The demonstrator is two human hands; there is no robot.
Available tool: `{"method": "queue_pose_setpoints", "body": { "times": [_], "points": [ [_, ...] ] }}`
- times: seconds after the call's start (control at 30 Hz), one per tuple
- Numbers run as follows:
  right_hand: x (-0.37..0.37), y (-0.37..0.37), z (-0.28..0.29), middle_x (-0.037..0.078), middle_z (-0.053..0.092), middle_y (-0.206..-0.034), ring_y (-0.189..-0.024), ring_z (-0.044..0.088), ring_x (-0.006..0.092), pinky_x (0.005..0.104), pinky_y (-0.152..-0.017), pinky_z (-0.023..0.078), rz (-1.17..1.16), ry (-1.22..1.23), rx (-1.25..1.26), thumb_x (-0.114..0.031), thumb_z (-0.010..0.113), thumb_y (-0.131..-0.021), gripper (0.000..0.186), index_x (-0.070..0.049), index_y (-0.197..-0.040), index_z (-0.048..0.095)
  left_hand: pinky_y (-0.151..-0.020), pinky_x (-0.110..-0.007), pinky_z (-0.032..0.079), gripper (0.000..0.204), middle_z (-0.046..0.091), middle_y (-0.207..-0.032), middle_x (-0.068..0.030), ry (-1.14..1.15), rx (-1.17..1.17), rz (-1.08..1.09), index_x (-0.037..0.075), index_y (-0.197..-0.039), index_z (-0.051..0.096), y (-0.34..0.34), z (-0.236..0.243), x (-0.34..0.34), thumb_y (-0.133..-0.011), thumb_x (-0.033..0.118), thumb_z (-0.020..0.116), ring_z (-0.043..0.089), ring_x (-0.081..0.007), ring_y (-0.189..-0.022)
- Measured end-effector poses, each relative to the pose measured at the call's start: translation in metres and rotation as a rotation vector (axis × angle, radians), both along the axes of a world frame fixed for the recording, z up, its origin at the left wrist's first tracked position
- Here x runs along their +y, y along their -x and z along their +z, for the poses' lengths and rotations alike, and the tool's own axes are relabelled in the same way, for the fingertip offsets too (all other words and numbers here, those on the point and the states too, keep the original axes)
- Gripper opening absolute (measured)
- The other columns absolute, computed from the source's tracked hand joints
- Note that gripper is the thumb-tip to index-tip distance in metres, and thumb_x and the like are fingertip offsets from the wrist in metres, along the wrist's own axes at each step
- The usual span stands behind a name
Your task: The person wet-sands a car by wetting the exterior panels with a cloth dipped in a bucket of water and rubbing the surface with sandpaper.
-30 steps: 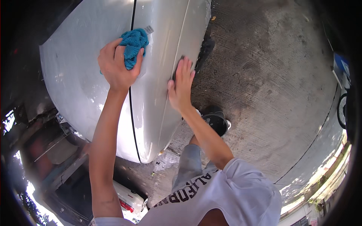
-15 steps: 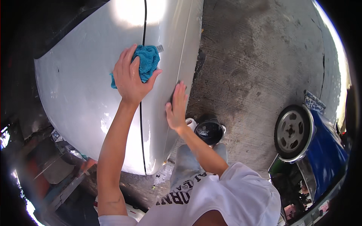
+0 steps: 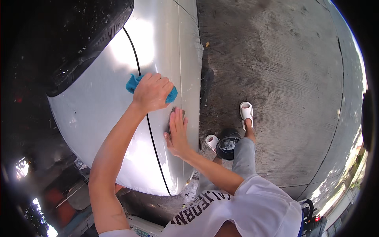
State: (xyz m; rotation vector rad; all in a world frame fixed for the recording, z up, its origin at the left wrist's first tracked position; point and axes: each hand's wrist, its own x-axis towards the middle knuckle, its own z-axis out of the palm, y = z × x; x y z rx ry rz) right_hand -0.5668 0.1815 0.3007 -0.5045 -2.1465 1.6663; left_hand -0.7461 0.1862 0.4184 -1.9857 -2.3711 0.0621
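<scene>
My left hand [image 3: 154,89] is curled over a crumpled blue cloth [image 3: 133,82] on the silver car panel [image 3: 89,114], across a dark seam line. Lower and to its right, my right hand [image 3: 178,132] presses with long, fairly straight fingers on a thin grey-brown pad [image 3: 181,111], mostly hidden beneath it, against the panel's rounded side near its edge.
A dark windscreen [image 3: 92,35] borders the panel at upper left. A black bucket [image 3: 221,155] stands between my feet, which wear white slippers [image 3: 246,107]. Stained concrete floor [image 3: 272,71] extends to the right. Dim clutter [image 3: 71,189] lies at lower left.
Both hands sit lower in the picture, the cloth now more covered by my left hand. The view has shifted, showing the windscreen. My right foot now shows right of the bucket.
</scene>
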Motion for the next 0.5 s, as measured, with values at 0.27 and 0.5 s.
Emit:
{"method": "queue_pose_setpoints", "body": {
  "times": [0.27, 0.5],
  "points": [
    [0.196, 0.255, 0.070, 0.019, 0.013, -0.162, -0.150, 0.010, 0.0352, 0.0602, -0.117, 0.012, -0.047, -0.325, 0.152, -0.030, 0.050, -0.097, 0.071, -0.001, -0.154, 0.019, -0.080, -0.045, 0.045, 0.047, 0.061, -0.102, -0.0074, -0.610, 0.632, 0.766, 0.008, -0.103, 0.061, 0.119, 0.024, 0.036, -0.079, 0.045, 0.077, 0.058, -0.0308, -0.094],
    [0.045, -0.017, 0.008, 0.025, 0.010, -0.161, -0.150, 0.005, 0.0419, 0.0685, -0.113, 0.004, 0.577, -0.229, -0.133, -0.041, 0.043, -0.099, 0.074, 0.000, -0.155, 0.017, -0.079, -0.042, 0.046, 0.043, 0.063, -0.105, -0.0045, -0.620, 0.519, 0.905, 0.009, -0.102, 0.061, 0.117, 0.021, 0.024, -0.074, 0.037, 0.079, 0.059, -0.0289, -0.095]
  ]
}}
